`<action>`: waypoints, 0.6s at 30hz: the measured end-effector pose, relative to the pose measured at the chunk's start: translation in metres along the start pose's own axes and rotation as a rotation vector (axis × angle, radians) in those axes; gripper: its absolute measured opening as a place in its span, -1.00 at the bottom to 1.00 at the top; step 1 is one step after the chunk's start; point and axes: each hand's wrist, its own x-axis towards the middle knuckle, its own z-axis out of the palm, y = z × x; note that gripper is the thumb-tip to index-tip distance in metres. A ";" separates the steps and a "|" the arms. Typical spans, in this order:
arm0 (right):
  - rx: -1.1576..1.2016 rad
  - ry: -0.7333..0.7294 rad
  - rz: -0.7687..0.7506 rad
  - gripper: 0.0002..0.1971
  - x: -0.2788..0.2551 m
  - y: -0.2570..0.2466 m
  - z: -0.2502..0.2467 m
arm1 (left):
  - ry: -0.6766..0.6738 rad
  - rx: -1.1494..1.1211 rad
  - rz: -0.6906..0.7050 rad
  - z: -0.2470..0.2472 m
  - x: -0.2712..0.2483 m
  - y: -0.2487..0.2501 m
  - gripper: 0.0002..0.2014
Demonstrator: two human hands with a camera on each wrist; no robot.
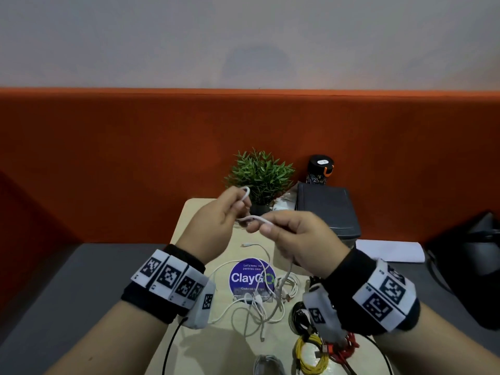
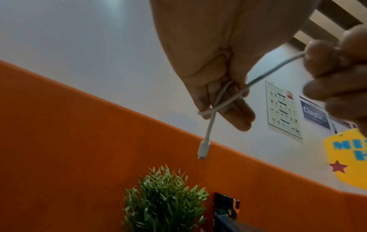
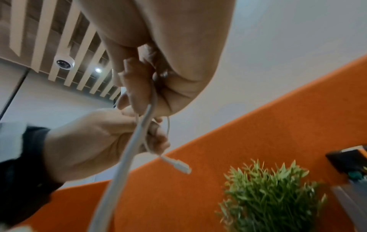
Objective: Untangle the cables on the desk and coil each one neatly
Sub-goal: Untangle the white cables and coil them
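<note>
Both hands hold one white cable (image 1: 257, 219) in the air above the desk. My left hand (image 1: 219, 220) has a loop of it wound round its fingers (image 2: 236, 113), and the white plug (image 2: 203, 149) hangs below them. My right hand (image 1: 295, 236) pinches the same cable a little to the right; from there it drops to the desk (image 1: 189, 212). Below the hands lies a tangle of white cables (image 1: 259, 301). Coiled yellow (image 1: 311, 358), red (image 1: 343, 347) and black (image 1: 300, 318) cables lie at the front right, and a grey one (image 1: 267, 365) at the front edge.
A potted green plant (image 1: 261, 175) stands at the back of the desk against the orange partition (image 1: 108, 158). A black case (image 1: 327, 209) and a dark flask (image 1: 319, 169) sit at the back right. A round blue sticker (image 1: 251, 277) marks the desk's middle.
</note>
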 end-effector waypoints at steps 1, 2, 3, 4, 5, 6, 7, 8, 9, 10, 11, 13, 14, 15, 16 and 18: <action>-0.018 0.023 -0.039 -0.83 0.001 -0.004 -0.003 | -0.017 0.011 0.006 0.003 -0.001 0.002 -0.83; -0.044 0.043 -0.076 -0.81 0.002 -0.005 -0.005 | -0.027 -0.004 0.016 0.004 -0.001 0.004 -0.82; -0.059 0.064 -0.106 -0.79 0.003 -0.007 -0.007 | -0.035 -0.043 0.019 0.006 -0.001 0.006 -0.80; -0.069 0.093 -0.132 -0.78 0.005 -0.007 -0.009 | -0.039 -0.103 0.012 0.007 -0.002 0.009 -0.78; -0.073 0.125 -0.156 -0.78 0.006 -0.009 -0.010 | -0.038 -0.176 -0.002 0.007 -0.002 0.011 -0.76; -0.077 0.163 -0.171 -0.79 0.009 -0.009 -0.013 | -0.036 -0.258 -0.020 0.008 -0.003 0.015 -0.74; -0.074 0.204 -0.174 -0.79 0.011 -0.010 -0.016 | -0.036 -0.341 -0.043 0.008 -0.003 0.018 -0.72; -0.063 0.248 -0.173 -0.80 0.014 -0.010 -0.018 | -0.040 -0.416 -0.067 0.008 -0.004 0.022 -0.69; -0.053 0.286 -0.173 -0.79 0.016 -0.011 -0.021 | -0.049 -0.482 -0.086 0.008 -0.006 0.025 -0.64; -0.052 0.323 -0.173 -0.79 0.019 -0.011 -0.024 | -0.060 -0.539 -0.096 0.008 -0.007 0.028 -0.60; -0.054 0.357 -0.173 -0.80 0.022 -0.010 -0.026 | -0.073 -0.595 -0.096 0.009 -0.008 0.031 -0.59; -0.021 0.414 -0.173 -0.82 0.027 -0.007 -0.029 | -0.106 -0.715 -0.074 0.009 -0.009 0.035 -0.64; 0.007 0.434 -0.169 -0.84 0.030 -0.003 -0.030 | -0.120 -0.777 -0.071 0.008 -0.009 0.037 -0.65; 0.035 0.440 -0.159 -0.87 0.033 0.000 -0.029 | -0.132 -0.848 -0.082 0.007 -0.009 0.039 -0.66; 0.069 0.427 -0.150 -0.88 0.035 0.004 -0.028 | -0.141 -0.925 -0.097 0.006 -0.009 0.040 -0.66; 0.146 0.371 -0.133 -0.83 0.036 0.012 -0.018 | -0.157 -1.080 -0.099 0.004 -0.008 0.043 -0.69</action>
